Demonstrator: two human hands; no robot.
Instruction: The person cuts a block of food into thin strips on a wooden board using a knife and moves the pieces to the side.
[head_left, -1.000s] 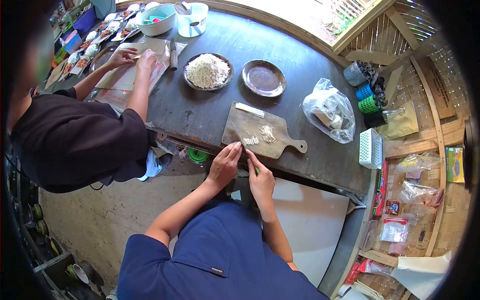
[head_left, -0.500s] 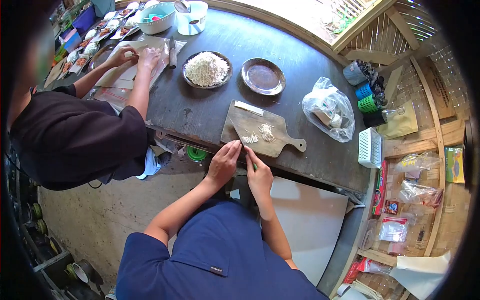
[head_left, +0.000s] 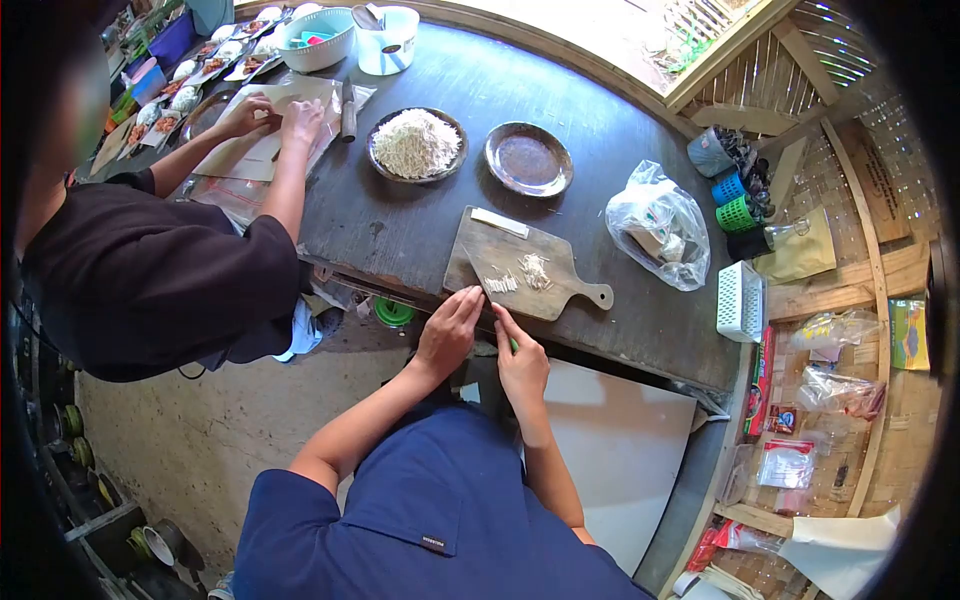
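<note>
My right hand (head_left: 521,368) is closed around the green handle of a knife (head_left: 514,345), its thin blade reaching over the near left part of a wooden cutting board (head_left: 556,255). My left hand (head_left: 447,332) has its fingers pressed together at the board's near left edge, close beside the blade. What the fingertips hold there is hidden. Short pale sticks (head_left: 502,284) lie in a row by the blade, with a loose pile of thin pale strips (head_left: 535,271) to their right. A longer pale block (head_left: 500,222) rests along the board's far edge.
Beyond the board stand a bowl heaped with pale shreds (head_left: 416,145) and a brown plate (head_left: 529,159). A plastic bag (head_left: 660,222) with contents sits at right, near a white basket (head_left: 741,302). At left, a co-worker (head_left: 165,265) handles brown paper (head_left: 240,150) beside another knife (head_left: 348,112).
The view has shifted slightly. My hands and the knife keep nearly the same place at the board's edge. The co-worker's fingers have shifted a little over the paper.
</note>
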